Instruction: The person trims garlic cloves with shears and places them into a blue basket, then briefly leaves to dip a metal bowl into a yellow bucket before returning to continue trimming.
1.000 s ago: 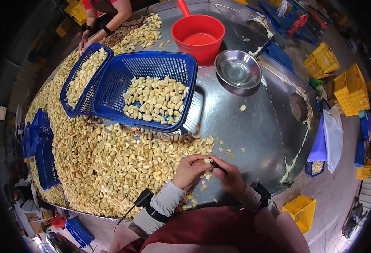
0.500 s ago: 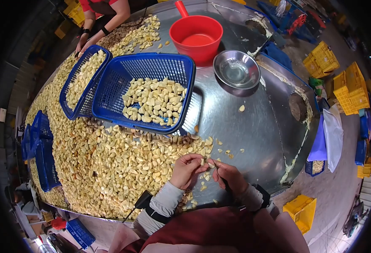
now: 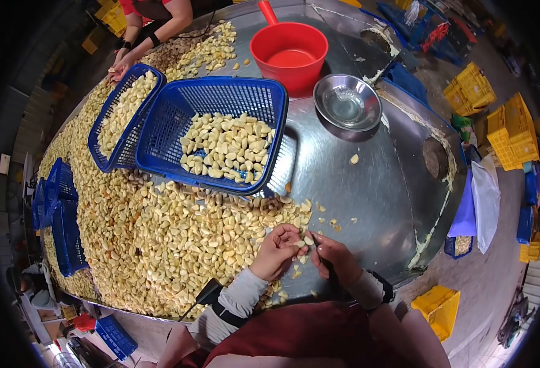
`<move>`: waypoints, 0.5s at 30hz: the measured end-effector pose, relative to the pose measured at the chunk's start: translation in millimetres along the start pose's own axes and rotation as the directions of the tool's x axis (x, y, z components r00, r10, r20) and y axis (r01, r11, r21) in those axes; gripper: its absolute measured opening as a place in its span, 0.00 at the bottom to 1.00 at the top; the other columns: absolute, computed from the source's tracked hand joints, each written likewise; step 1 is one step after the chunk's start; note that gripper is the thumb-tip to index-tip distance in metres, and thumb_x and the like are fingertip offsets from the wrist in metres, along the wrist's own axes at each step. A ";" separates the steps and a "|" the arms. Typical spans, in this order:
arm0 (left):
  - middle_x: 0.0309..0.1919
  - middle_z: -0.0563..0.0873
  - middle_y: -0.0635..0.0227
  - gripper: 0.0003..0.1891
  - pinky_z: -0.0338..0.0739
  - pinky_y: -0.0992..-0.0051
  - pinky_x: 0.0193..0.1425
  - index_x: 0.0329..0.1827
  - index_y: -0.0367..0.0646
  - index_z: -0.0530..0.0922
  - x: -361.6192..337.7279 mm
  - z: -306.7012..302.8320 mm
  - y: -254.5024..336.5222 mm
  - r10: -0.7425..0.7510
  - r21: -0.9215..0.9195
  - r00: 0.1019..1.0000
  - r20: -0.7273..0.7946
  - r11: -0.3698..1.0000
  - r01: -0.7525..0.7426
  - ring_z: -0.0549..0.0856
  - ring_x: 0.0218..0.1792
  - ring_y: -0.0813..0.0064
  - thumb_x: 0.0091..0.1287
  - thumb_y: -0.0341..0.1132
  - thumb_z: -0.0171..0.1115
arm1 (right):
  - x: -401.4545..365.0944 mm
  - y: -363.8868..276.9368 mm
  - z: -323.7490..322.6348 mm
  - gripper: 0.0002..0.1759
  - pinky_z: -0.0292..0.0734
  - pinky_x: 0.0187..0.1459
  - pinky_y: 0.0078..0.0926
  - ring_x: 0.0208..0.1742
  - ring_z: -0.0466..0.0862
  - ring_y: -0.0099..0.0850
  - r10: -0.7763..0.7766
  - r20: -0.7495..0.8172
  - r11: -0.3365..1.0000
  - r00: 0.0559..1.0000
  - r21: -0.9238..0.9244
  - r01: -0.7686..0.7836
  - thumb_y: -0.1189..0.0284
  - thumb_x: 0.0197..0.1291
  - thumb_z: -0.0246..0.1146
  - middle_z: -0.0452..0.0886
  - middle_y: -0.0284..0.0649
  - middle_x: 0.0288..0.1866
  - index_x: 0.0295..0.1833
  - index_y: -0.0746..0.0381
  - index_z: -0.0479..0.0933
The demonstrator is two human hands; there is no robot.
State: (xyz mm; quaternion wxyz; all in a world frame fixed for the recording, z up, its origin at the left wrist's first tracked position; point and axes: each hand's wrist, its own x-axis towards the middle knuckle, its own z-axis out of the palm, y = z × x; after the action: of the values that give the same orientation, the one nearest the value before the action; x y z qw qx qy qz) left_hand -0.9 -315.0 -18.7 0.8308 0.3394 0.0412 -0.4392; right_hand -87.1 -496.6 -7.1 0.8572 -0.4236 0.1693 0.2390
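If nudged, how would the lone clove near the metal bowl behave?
The clove would probably slide easily across the smooth-looking, shiny table. Its tapered shape suggests wobbling rather than straight rolling; its small size suggests little weight.

Now showing two pale pieces (image 3: pixel 300 243) just left of the knife (image 3: pixel 324 260), instead of one touching it a second ago.
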 end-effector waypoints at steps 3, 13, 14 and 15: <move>0.39 0.78 0.64 0.11 0.79 0.71 0.45 0.47 0.39 0.74 42.4 -14.1 -5.5 0.204 0.514 0.978 -0.043 0.844 -0.153 0.83 0.39 0.70 0.61 0.21 0.56 | -0.8 -2.2 4.1 0.32 0.66 0.20 0.19 0.17 0.66 0.20 0.013 -0.263 0.999 0.965 -0.040 -0.024 0.69 0.66 0.50 0.73 0.36 0.28 0.74 0.62 0.54; 0.27 0.79 0.68 0.13 0.72 0.78 0.29 0.52 0.35 0.77 78.1 -3.9 25.2 0.030 0.622 0.996 -0.088 0.783 0.031 0.76 0.25 0.79 0.67 0.29 0.59 | -0.4 -18.1 -6.4 0.31 0.71 0.25 0.19 0.22 0.70 0.19 -0.073 -0.282 0.976 0.957 -0.218 0.010 0.67 0.69 0.49 0.73 0.33 0.28 0.75 0.60 0.53; 0.27 0.79 0.68 0.15 0.70 0.81 0.28 0.55 0.32 0.76 67.3 4.9 31.2 -0.227 0.060 0.967 -0.115 0.970 0.235 0.75 0.24 0.79 0.69 0.30 0.58 | 2.6 -13.0 -6.7 0.31 0.74 0.30 0.21 0.27 0.75 0.23 -0.293 -0.248 0.868 0.923 -0.473 0.149 0.68 0.68 0.51 0.76 0.36 0.32 0.75 0.61 0.54; 0.28 0.77 0.74 0.13 0.68 0.88 0.29 0.54 0.29 0.75 54.9 16.8 35.0 -0.213 0.045 0.968 -0.130 0.974 0.221 0.73 0.25 0.85 0.72 0.30 0.55 | 4.8 -9.0 -5.5 0.31 0.77 0.35 0.24 0.33 0.80 0.27 -0.487 -0.157 0.675 0.859 -0.692 0.256 0.68 0.68 0.53 0.79 0.39 0.36 0.74 0.63 0.55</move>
State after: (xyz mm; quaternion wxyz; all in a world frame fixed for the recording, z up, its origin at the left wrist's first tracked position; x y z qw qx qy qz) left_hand 55.3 -350.2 -7.4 0.7632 0.3839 0.1168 -0.5065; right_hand -78.6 -504.5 -6.9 0.6460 -0.7526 0.1249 0.0262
